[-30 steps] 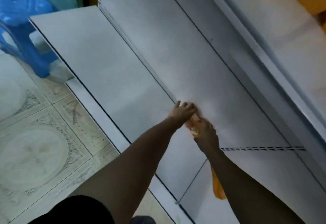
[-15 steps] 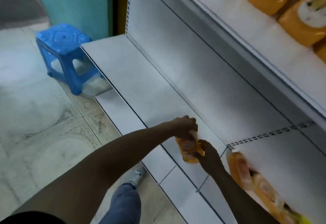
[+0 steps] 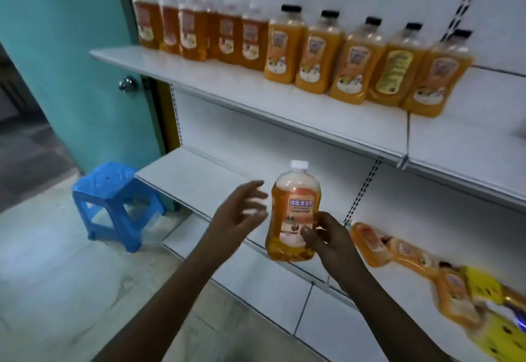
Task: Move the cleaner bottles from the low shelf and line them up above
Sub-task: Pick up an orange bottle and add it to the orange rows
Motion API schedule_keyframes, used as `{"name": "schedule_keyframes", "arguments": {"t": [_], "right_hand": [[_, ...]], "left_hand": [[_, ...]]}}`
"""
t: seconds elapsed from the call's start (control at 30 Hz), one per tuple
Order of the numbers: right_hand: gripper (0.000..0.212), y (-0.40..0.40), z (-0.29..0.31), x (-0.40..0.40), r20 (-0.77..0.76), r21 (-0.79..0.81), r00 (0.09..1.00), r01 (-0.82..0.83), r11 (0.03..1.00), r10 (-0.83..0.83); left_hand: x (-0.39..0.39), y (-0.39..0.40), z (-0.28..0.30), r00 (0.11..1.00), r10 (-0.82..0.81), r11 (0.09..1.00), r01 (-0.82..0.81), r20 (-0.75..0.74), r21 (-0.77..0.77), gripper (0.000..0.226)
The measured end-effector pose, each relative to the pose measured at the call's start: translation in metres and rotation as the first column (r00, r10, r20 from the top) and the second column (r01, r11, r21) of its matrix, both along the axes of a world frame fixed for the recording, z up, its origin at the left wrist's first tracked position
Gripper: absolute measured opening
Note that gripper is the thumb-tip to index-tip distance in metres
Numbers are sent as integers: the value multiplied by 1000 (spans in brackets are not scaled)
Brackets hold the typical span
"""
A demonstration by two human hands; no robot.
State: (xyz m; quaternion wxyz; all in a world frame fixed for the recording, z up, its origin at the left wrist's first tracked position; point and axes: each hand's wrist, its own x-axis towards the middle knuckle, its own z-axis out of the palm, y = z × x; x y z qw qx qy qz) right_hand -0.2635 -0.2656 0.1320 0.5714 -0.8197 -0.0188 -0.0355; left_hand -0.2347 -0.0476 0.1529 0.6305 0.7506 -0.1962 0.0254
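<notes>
My right hand (image 3: 330, 240) grips an upright amber plastic cleaner bottle with a white cap (image 3: 294, 213), my left hand (image 3: 237, 216) spread open just beside it, below a white metal upper shelf (image 3: 256, 102) lined with similar orange bottles (image 3: 301, 51).

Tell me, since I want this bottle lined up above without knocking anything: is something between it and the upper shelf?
Nothing visible blocks it. The right hand holds the white-capped bottle upright in open air below the upper shelf. The shelf's front strip is bare; the standing bottles sit further back.
</notes>
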Motion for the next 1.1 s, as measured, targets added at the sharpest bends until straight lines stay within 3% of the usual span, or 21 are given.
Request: {"name": "schedule_keyframes", "arguments": {"t": [0.2,0.37,0.5,0.63,0.7,0.97,1.1], "right_hand": [[41,44,75,-20,79,181,997,-1,983,-14],[38,108,110,-14,153,73,988,-42,996,31],[34,163,134,-4,188,-24,970,-151,988,153],[79,222,157,11,219,-28,947,-234,972,234],[89,243,165,19,266,-56,931,-244,968,250],[88,276,172,50,414,-346,884,-67,936,216],[85,266,176,73,419,-360,890,-17,933,178]], "left_hand": [[-46,19,21,990,-130,990,126,61,65,87],[-37,57,48,982,-1,999,7,187,-31,90],[-21,111,59,983,79,985,-51,166,-167,87],[-7,168,66,989,79,968,-48,122,-245,84],[0,188,65,993,71,968,-45,99,-247,84],[40,218,51,995,-11,992,24,102,-123,97],[72,212,57,988,-51,996,60,147,-59,96]]}}
